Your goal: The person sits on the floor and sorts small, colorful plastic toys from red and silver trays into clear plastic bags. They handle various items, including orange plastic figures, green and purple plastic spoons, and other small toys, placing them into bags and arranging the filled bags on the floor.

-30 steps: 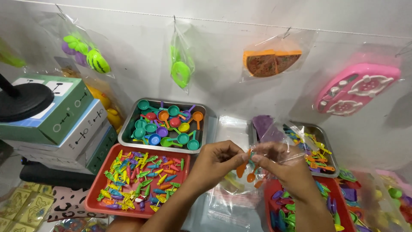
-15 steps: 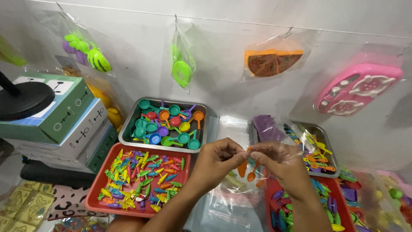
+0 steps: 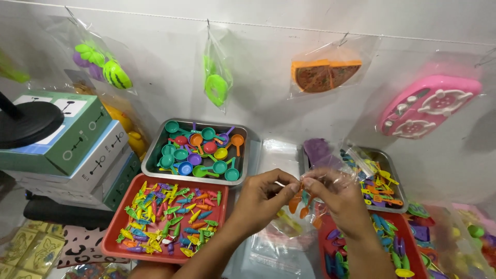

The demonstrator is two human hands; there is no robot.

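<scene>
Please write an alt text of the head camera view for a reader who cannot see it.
Two hands, left hand and right hand, pinch a clear plastic bag with small orange toy pieces between them. Below lie a red tray of tiny colourful toys and a metal tray of toy pans.

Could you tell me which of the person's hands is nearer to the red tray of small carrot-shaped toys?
Left. The left hand hovers just right of the red tray; the right hand lies farther right, beyond it, both pinching a clear plastic bag.
</scene>
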